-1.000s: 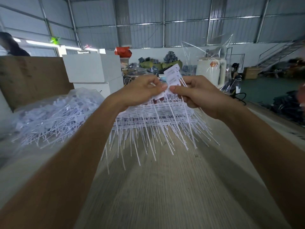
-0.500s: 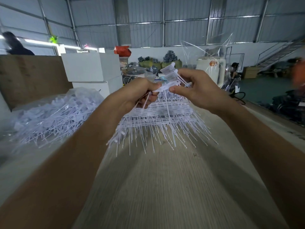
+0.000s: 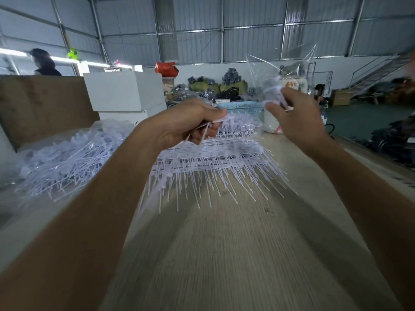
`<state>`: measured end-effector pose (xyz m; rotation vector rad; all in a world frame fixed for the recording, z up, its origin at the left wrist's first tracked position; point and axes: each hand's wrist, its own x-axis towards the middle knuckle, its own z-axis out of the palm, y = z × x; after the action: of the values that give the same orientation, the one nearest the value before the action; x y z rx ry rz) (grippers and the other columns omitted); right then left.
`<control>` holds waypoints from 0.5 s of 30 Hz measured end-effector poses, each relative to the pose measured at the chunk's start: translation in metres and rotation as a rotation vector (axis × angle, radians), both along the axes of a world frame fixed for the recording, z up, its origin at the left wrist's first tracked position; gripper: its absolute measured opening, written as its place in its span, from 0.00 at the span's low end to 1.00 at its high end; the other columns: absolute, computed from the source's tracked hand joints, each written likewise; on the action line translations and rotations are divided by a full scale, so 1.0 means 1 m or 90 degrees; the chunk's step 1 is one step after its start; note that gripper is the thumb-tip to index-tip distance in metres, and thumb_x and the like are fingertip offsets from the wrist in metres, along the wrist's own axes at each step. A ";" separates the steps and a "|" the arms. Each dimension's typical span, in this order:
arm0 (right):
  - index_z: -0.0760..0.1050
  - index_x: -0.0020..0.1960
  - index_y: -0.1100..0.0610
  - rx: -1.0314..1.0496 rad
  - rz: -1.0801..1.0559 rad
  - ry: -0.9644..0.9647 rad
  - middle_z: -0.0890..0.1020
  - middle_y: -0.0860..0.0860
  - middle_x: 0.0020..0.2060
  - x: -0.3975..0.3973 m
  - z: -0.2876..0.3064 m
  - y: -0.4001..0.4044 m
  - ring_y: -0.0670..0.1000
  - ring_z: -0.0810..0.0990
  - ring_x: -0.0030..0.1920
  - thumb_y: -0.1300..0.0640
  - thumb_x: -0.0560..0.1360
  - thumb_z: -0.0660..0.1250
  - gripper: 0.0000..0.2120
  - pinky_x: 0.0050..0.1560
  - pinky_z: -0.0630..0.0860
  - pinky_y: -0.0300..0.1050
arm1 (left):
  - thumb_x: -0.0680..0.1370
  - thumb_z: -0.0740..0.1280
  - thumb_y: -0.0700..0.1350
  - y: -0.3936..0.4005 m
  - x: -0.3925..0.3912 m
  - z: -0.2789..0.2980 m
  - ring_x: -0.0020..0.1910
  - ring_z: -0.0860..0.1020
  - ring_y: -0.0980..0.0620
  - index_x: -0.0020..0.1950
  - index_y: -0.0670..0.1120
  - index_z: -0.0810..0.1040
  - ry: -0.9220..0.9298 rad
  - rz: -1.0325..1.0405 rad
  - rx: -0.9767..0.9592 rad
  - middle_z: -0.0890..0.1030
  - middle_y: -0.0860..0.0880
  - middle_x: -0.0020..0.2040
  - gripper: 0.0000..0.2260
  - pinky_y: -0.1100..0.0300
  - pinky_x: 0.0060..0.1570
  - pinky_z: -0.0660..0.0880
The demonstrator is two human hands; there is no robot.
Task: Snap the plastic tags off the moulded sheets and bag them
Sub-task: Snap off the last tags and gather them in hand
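From the head view, a long pale wood-grain desk point(image 3: 224, 254) runs away from the camera. On it lies a stack of white moulded sheets point(image 3: 213, 158), their thin stems fanning out toward the viewer. The left hand point(image 3: 188, 122) is curled into a fist at the top of the stack, pinching a few white stems that hang down from its fingers. The right hand point(image 3: 292, 117) is raised to the right, apart from the left, thumb and fingers closed on a small blurred bunch of white tags point(image 3: 275, 95). Just behind that hand stands a clear plastic bag point(image 3: 280, 63), its crinkled top sticking up. To the left on the desk is another clear bag heaped with loose tags point(image 3: 67, 158).

Beyond the desk sit white boxes point(image 3: 123, 90), a brown board point(image 3: 45, 106) leaning at the left, and a light blue lattice basket point(image 3: 242, 107). The room is a large hall with grey corrugated metal walls point(image 3: 247, 30), a green floor point(image 3: 363, 117) on the right and a metal staircase point(image 3: 379, 70) at the far right. Dark bundles and green sacks point(image 3: 215, 86) are piled at the back wall, with a red bag point(image 3: 166, 68) above the boxes. A person point(image 3: 43, 62) stands behind the board at far left.
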<state>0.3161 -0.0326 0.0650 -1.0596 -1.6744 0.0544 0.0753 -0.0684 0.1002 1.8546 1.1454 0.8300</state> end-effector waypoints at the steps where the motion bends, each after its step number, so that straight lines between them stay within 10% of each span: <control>1: 0.77 0.60 0.57 -0.020 0.019 0.054 0.79 0.45 0.41 0.008 -0.002 0.002 0.42 0.77 0.36 0.56 0.82 0.65 0.09 0.37 0.76 0.35 | 0.84 0.63 0.51 0.000 0.001 0.001 0.24 0.63 0.55 0.34 0.47 0.73 -0.007 0.019 0.026 0.73 0.51 0.27 0.19 0.64 0.25 0.61; 15: 0.77 0.53 0.49 -0.201 0.190 0.408 0.72 0.47 0.29 -0.006 -0.004 0.005 0.45 0.67 0.26 0.52 0.86 0.57 0.10 0.25 0.66 0.36 | 0.83 0.63 0.39 0.011 -0.005 -0.011 0.33 0.75 0.55 0.55 0.38 0.83 0.013 0.017 0.047 0.85 0.42 0.44 0.09 0.63 0.32 0.74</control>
<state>0.3099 -0.0279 0.0607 -0.8808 -1.2346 0.7919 0.0705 -0.0576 0.0892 1.9161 1.1687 0.8801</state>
